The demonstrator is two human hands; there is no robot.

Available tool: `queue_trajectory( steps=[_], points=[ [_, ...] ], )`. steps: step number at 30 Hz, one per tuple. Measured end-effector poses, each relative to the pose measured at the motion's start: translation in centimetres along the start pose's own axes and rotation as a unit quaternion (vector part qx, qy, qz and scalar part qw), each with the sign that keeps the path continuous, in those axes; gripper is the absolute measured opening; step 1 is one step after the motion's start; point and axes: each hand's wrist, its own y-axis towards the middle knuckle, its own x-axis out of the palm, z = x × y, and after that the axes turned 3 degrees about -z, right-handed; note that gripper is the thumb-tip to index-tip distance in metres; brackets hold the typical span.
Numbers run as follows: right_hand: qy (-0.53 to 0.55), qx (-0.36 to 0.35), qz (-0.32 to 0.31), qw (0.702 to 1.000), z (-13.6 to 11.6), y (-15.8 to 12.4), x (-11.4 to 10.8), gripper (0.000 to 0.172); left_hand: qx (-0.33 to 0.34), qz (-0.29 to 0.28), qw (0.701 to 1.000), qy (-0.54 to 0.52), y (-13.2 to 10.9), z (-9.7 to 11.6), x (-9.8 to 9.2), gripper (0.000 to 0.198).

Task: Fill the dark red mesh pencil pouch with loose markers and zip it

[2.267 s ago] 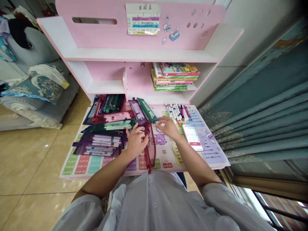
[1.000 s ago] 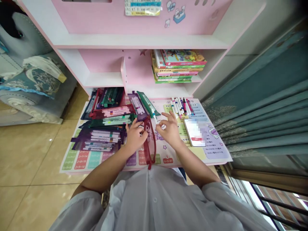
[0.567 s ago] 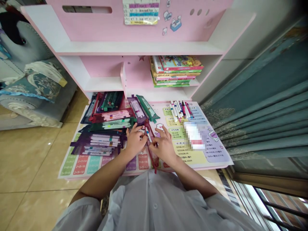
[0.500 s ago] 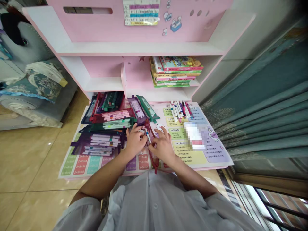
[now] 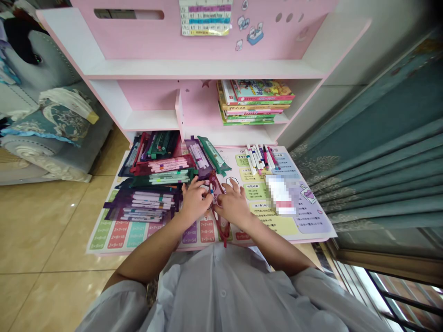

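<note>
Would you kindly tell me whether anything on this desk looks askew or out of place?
Nothing looks spilled or damaged. Beside the squared stacks of pouches, a purple pouch and a green pouch lie slanted, and loose markers lie uncased on the mat. The left hand grips a red mesh pouch.

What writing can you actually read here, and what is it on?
"7×7=49", "7×8=56": red panel of the desk mat, barely legible.
Timetable sheet on the pink board: too small to read.
Book stack, pen pouches: print unreadable.
Phone: screen blurred.
</note>
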Motion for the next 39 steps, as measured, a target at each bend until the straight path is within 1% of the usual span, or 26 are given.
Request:
queue_trajectory(
  steps=[2,4,6,8,9,10,12,14,16,19,24,28,34,39],
  points=[
    [0.033,-0.005,0.022,0.999,0.6,0.1,-0.4,0.018,-0.001,-0.002,1.0,-0.003,0.0,0.0,0.0,0.02],
    [0.079,-0.033,0.059,0.995,1.6,0.6,-1.0,0.014,-0.001,-0.002,1.0,-0.007,0.0,0.0,0.0,0.02],
    [0.128,-0.083,0.105,0.983,3.1,1.6,-1.7,0.013,0.0,0.0,1.0,-0.01,0.0,-0.1,0.1,0.021],
    [0.152,-0.108,0.158,0.97,5.0,3.2,-2.4,0.013,-0.001,0.0,1.0,-0.011,0.0,-0.1,0.1,0.021],
    [0.151,-0.082,0.192,0.966,6.1,4.2,-2.6,0.014,-0.002,0.0,1.0,-0.012,0.0,-0.1,0.1,0.021],
    [0.133,-0.031,0.227,0.964,7.2,5.3,-2.7,0.015,-0.004,-0.001,1.0,-0.012,0.0,-0.1,0.1,0.021],
    [0.088,0.096,0.289,0.949,9.4,7.5,-2.6,0.015,-0.005,-0.005,1.0,-0.011,0.0,-0.1,0.1,0.022],
    [0.061,0.179,0.312,0.931,11.4,9.2,-2.0,0.017,-0.003,-0.009,1.0,-0.011,0.0,-0.1,0.1,0.022],
    [0.055,0.237,0.309,0.919,12.9,10.4,-1.3,0.022,0.0,-0.011,1.0,-0.012,0.0,-0.1,0.1,0.022],
    [0.058,0.285,0.277,0.916,14.2,11.2,-0.4,0.026,-0.001,-0.008,1.0,-0.012,0.0,-0.1,0.2,0.022],
    [0.04,0.312,0.238,0.919,14.8,11.8,0.2,0.033,0.0,-0.005,1.0,-0.01,0.1,-0.2,0.2,0.023],
    [0.04,0.312,0.222,0.923,14.8,12.2,0.4,0.034,-0.004,-0.006,1.0,-0.012,0.1,-0.3,0.2,0.023],
    [0.062,0.274,0.271,0.921,15.0,12.4,0.8,0.03,-0.005,-0.004,1.0,-0.011,0.1,-0.1,0.1,0.023],
    [0.059,0.245,0.343,0.905,13.8,11.2,0.8,0.024,-0.003,-0.004,1.0,-0.005,0.1,0.0,0.0,0.023]
  ],
)
